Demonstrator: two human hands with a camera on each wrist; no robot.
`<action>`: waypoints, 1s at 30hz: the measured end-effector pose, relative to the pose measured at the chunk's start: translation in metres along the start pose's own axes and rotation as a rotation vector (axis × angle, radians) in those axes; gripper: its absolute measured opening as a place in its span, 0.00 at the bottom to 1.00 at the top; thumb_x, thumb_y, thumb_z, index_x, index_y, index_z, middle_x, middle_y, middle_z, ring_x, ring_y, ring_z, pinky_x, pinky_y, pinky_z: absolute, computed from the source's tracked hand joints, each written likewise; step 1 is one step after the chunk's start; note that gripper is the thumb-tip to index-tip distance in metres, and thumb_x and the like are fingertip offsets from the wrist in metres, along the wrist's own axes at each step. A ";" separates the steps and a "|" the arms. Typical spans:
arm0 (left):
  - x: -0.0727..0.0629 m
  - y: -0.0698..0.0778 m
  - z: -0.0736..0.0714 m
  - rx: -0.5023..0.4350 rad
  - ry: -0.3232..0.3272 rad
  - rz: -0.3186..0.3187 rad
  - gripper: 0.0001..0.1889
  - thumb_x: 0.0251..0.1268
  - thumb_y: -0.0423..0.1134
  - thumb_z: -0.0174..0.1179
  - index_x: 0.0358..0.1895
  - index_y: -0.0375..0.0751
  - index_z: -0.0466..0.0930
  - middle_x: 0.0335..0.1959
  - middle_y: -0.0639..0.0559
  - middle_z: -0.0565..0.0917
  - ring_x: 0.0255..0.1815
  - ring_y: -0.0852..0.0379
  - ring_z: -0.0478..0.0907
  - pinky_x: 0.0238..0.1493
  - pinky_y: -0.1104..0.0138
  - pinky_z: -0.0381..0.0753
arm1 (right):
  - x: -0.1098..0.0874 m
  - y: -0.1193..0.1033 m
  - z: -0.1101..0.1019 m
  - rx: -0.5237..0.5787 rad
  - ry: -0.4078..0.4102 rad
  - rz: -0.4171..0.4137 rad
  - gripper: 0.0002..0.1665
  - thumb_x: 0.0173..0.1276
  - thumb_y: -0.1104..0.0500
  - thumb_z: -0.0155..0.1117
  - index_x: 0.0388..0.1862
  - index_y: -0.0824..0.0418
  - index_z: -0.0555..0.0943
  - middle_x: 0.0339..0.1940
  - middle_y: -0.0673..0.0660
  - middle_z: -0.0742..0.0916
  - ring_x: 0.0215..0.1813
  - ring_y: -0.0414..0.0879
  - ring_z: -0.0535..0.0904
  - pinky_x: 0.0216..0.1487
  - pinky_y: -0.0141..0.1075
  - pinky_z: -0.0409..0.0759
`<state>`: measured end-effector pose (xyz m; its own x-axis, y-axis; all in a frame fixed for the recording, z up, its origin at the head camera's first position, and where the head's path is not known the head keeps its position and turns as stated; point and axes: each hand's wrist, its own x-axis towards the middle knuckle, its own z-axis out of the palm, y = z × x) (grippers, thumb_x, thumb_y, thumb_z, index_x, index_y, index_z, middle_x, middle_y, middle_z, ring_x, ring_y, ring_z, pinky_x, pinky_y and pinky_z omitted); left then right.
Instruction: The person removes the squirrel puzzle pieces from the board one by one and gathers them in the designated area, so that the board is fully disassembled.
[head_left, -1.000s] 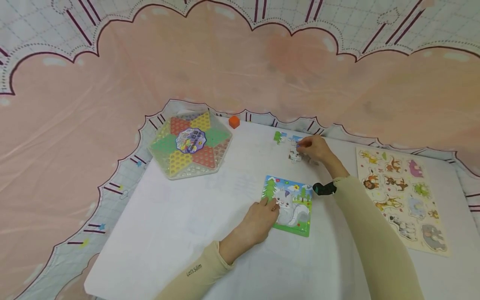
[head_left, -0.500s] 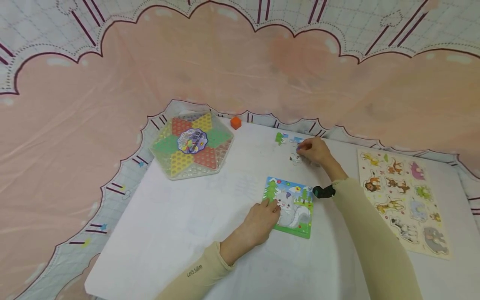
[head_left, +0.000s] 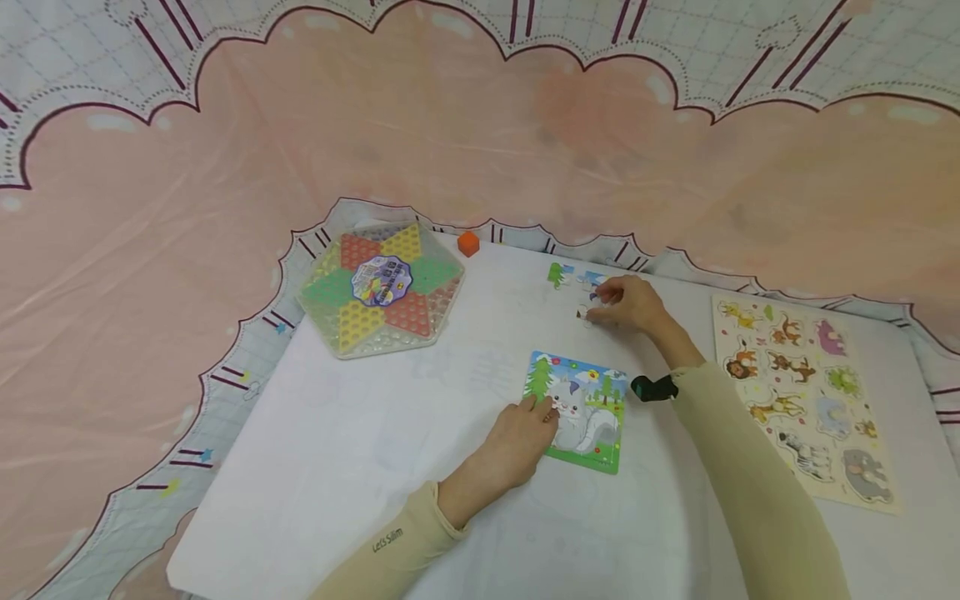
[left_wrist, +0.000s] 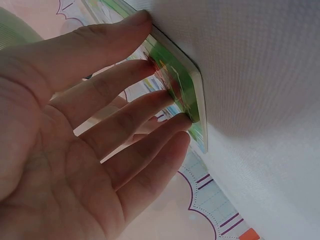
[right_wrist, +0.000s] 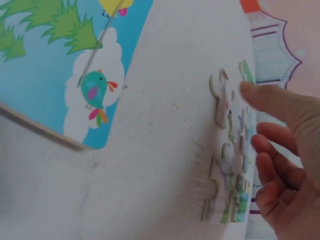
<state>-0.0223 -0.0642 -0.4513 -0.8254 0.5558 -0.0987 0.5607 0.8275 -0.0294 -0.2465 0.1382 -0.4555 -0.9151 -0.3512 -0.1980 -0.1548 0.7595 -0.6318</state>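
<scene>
Step in hand looked like sorting or picking among loose puzzle pieces (head_left: 591,278) while the other hand steadied the picture board. The pieces lay in a small cluster at the far side of the bench (head_left: 337,467), right of centre, several flat in the right wrist view. Right hand (head_left: 630,304) was over the cluster's right side: thumb (right_wrist: 275,102) reached out, the other fingers bent loosely, clear gap between, no piece visibly held; whether the thumb tip touched a piece, couldn't tell. Left hand (head_left: 521,437) lay on the left side of the squirrel picture board (head_left: 581,417), nearer than the pieces; its fingers (left_wrist: 132,120) were spread and near straight, tips at the printed face, thumb by the edge, not wrapped round anything. Couldn't tell from the print whether any pieces were seated in it. My read: next move called for closing thumb and index on one piece's edge, with the board kept steady. Thin pieces packed close, so dragging a neighbour along was the likely slip. Off to the sides: hexagonal star board (head_left: 382,281) far left, orange cube (head_left: 468,243) just beside it, animal board (head_left: 823,360) at right.
</scene>
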 end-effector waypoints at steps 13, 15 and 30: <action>-0.001 -0.005 -0.002 -0.036 0.005 -0.018 0.18 0.60 0.34 0.67 0.55 0.41 0.83 0.55 0.50 0.80 0.49 0.54 0.77 0.35 0.69 0.78 | -0.023 0.002 -0.018 0.041 0.096 -0.079 0.20 0.68 0.60 0.66 0.52 0.73 0.81 0.44 0.69 0.82 0.48 0.61 0.78 0.48 0.47 0.76; -0.001 -0.006 -0.002 -0.041 0.007 -0.019 0.18 0.60 0.34 0.67 0.55 0.41 0.83 0.54 0.50 0.80 0.49 0.55 0.76 0.34 0.69 0.78 | -0.024 0.004 -0.012 -0.020 0.066 -0.064 0.22 0.65 0.59 0.69 0.53 0.73 0.81 0.46 0.68 0.81 0.49 0.61 0.77 0.50 0.50 0.75; -0.001 -0.001 0.000 -0.078 0.023 -0.008 0.18 0.59 0.34 0.68 0.54 0.42 0.83 0.55 0.49 0.80 0.51 0.53 0.76 0.37 0.67 0.78 | -0.018 0.006 0.012 -0.163 0.032 -0.003 0.37 0.57 0.50 0.76 0.59 0.70 0.79 0.48 0.66 0.78 0.47 0.57 0.71 0.49 0.51 0.71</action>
<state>-0.0226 -0.0656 -0.4509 -0.8315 0.5503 -0.0759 0.5483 0.8350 0.0473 -0.2268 0.1421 -0.4649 -0.9257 -0.3377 -0.1703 -0.2134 0.8381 -0.5021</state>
